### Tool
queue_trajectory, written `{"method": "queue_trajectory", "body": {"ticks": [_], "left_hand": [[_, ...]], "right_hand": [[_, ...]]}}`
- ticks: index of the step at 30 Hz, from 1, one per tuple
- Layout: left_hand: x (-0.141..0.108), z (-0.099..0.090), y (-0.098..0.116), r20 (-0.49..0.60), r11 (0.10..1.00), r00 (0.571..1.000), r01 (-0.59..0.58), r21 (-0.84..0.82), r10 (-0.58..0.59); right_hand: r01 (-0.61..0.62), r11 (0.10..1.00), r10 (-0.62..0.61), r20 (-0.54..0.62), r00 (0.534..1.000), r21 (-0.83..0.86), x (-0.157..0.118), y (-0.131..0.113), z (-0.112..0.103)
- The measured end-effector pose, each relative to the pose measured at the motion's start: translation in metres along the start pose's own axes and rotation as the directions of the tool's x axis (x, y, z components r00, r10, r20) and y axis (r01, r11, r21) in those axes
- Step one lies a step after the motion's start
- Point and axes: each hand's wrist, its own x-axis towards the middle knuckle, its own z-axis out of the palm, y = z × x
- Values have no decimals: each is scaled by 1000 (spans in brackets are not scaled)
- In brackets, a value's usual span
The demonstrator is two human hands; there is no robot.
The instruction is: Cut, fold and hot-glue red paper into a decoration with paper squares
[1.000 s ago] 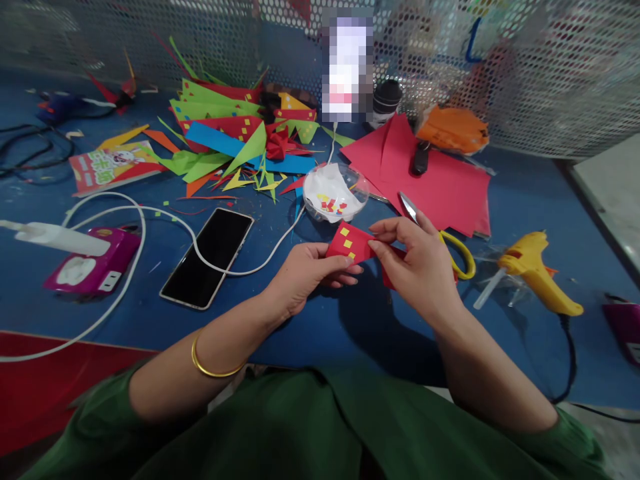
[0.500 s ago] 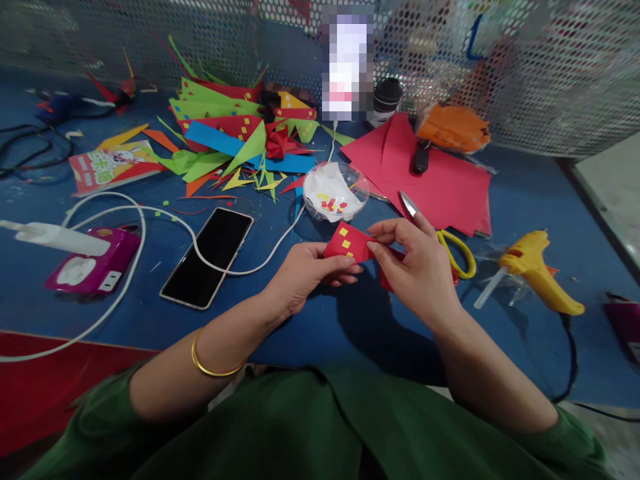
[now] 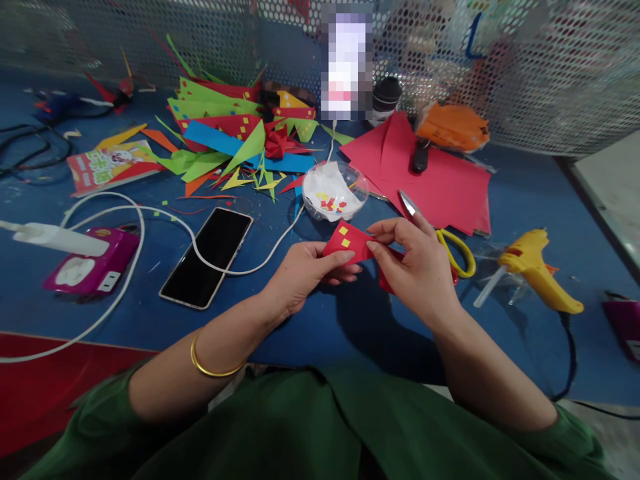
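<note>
A piece of red paper with yellow squares stuck on it is held between my two hands, above the blue table. My left hand pinches its left end, thumb on top and fingers underneath. At the right end, the thumb and index finger of my right hand close on the same paper. Something red, partly hidden, lies beneath my right hand. Scissors with yellow handles sit right behind that hand. Just beyond the paper stands a clear bowl with white paper and small red and yellow pieces in it.
A yellow glue gun lies at the right, red sheets behind. Left are a phone, a white cable and a purple power socket. Colored paper cuttings pile up at the back, near an upright blurred phone.
My left thumb now lies over the lowest yellow square, which showed before. Otherwise both hands and the red paper stay almost where they were.
</note>
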Motion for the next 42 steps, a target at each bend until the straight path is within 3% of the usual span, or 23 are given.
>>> {"method": "queue_trajectory", "body": {"ticks": [12, 27, 33, 35, 38, 40, 42], "left_hand": [[-1, 2, 1, -56, 1000, 998, 6, 9, -5], [1, -2, -1, 2, 999, 1000, 10, -34, -10], [1, -2, 1, -67, 997, 997, -34, -74, 29], [1, -2, 2, -88, 990, 994, -73, -117, 62], [0, -3, 5, -134, 975, 985, -130, -179, 107], [0, -3, 6, -177, 961, 976, -165, -223, 127], [0, -4, 7, -213, 944, 966, -199, -262, 144]], "right_hand": [[7, 1000, -7, -6, 1000, -3, -1, -2, 1], [6, 1000, -6, -41, 999, -2, 1, 0, -6], [26, 1000, -26, -88, 996, 8, 5, 2, -15], [11, 1000, -5, -204, 979, 29, 8, 4, -21], [-68, 992, 105, -399, 911, 107, 9, 11, -31], [-129, 969, 212, -448, 868, 208, 6, 17, -33], [-175, 923, 317, -420, 850, 343, 1, 21, -32]]}}
